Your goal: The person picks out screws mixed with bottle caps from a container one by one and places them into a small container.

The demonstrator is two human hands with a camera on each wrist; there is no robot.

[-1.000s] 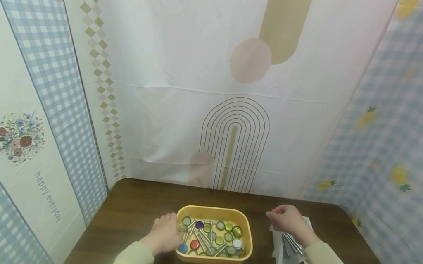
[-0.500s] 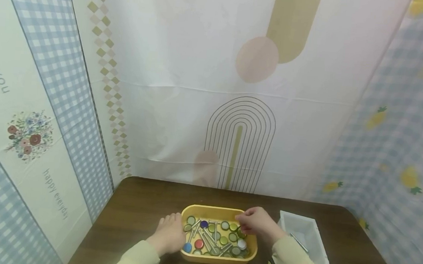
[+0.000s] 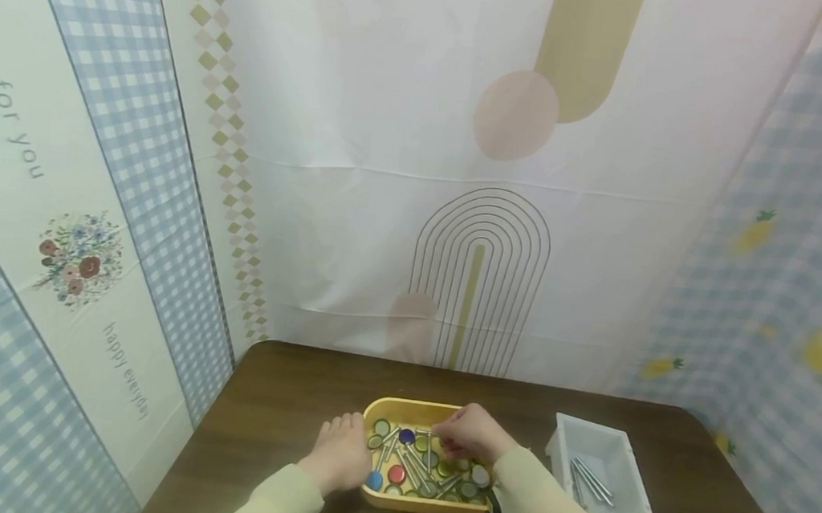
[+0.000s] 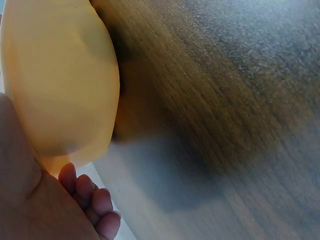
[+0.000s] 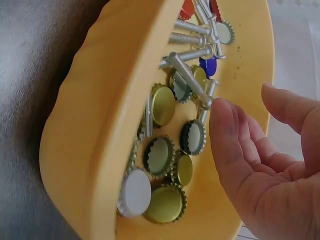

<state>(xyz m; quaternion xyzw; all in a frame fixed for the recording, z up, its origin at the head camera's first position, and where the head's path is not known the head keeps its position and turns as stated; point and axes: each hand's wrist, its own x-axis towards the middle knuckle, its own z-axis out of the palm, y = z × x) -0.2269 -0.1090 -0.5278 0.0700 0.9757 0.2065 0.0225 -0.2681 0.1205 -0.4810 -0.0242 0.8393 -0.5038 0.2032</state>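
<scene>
My left hand (image 3: 341, 452) holds the left end of a yellow plastic tub (image 3: 427, 506); in the left wrist view its fingers (image 4: 100, 202) bend beside the tub's outer wall, and the thumb tip is hidden. Inside the tub lie mixed bottle caps and silver bolts, among them a red cap (image 3: 396, 474) and a blue cap (image 3: 374, 480). Over the tub's far right part reaches my right hand (image 3: 473, 434). The right wrist view shows its thumb and forefinger apart with nothing between them. The forefinger's tip is close to a silver bolt (image 5: 190, 80); contact cannot be told.
A white open box (image 3: 642, 496) stands to the right of the tub, with several silver bolts (image 3: 592, 480) in it. Both sit on a dark wooden table (image 3: 284, 391). Patterned cloth (image 3: 355, 228) hangs behind the table and along both sides.
My right hand has moved left from above the white box to inside the tub, uncovering the box's bolts. The left hand stays at the tub's left end. The head view has shifted slightly.
</scene>
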